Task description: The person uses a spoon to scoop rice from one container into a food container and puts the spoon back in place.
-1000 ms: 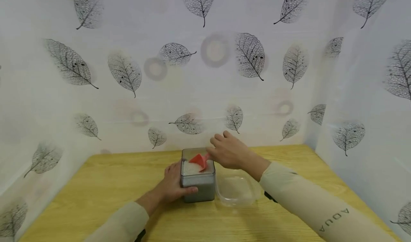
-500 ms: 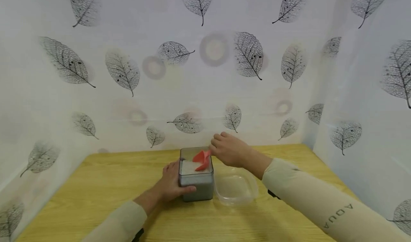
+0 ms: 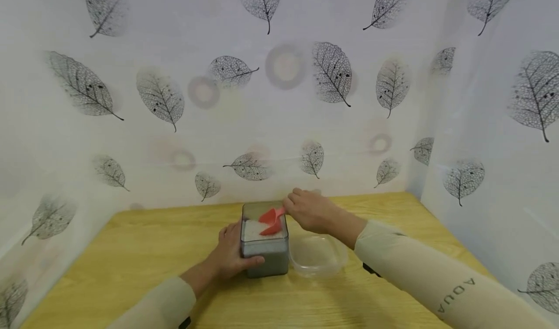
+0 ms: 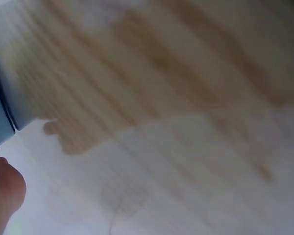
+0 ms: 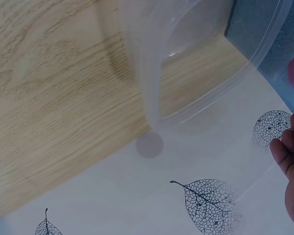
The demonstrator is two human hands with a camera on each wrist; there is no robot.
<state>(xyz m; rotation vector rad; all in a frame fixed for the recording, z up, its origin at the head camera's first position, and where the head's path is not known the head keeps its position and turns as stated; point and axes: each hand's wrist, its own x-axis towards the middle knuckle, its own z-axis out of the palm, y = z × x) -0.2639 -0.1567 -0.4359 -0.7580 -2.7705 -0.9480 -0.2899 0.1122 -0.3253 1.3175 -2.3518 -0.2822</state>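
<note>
Well, the left hand (image 3: pixel 231 256) wrapped its grip around the near side of the square grey container (image 3: pixel 265 254), thumb across the front wall, steadying it on the wooden surface (image 3: pixel 131 251). The right hand (image 3: pixel 307 210) pinched the handle of the red scoop (image 3: pixel 271 221), fingers curled tight, the bowl tipped down into the white grains (image 3: pixel 253 229) inside. Just beside the container, to its right, sat the clear plastic tub (image 3: pixel 319 256), with nothing visible in it. As I judged it, the risk was spillage: a heaped or tilted scoop crossing the rim could have scattered grains into the gap between the two vessels, and a slack left grip could have let the container slide.
</note>
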